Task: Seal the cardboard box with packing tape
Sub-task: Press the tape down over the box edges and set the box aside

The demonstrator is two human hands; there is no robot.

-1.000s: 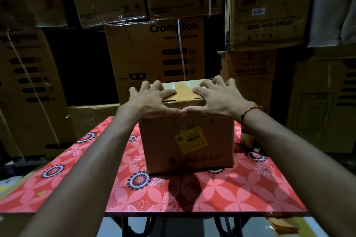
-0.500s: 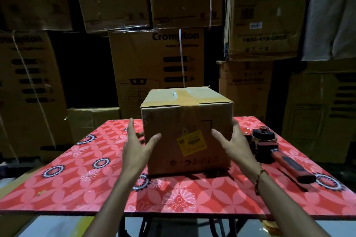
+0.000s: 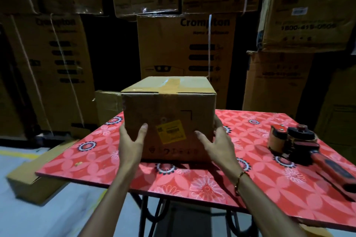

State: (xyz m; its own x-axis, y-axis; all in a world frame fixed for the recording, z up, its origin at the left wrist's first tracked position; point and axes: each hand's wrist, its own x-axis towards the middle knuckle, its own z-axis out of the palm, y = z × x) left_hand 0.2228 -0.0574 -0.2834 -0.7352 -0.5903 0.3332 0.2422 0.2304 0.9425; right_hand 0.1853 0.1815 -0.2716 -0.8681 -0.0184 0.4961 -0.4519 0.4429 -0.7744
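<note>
A small brown cardboard box (image 3: 169, 121) is seen standing upright on a red tabletop with a floral print (image 3: 250, 175), towards its far left part. The top flaps are closed, and a strip of tan packing tape (image 3: 171, 84) is already laid along the centre seam, running away from the viewer; its near end appears to fold just over the front top edge. A yellow label (image 3: 171, 132) is stuck on the near face.

The left hand (image 3: 131, 140) is held against the lower left corner of the box, thumb on the near face, fingers extended and hidden round the left side. The right hand (image 3: 217, 142) is placed at the lower right corner, thumb spread towards the near face, fingers straight along the right side. Neither hand is clenched; the box is bracketed between flat palms. Whether it is pressed or merely touched cannot be told.

An orange and black handheld tape dispenser (image 3: 296, 142) is lying on the tabletop well to the right of the box, handle pointing towards the near right edge. The right hand is judged the nearer to it.

Judgement: the seam axis runs front to back, so any further strip would be drawn along that line, or the box turned first. Stacked large cartons (image 3: 185, 48) are noted behind the table.
</note>
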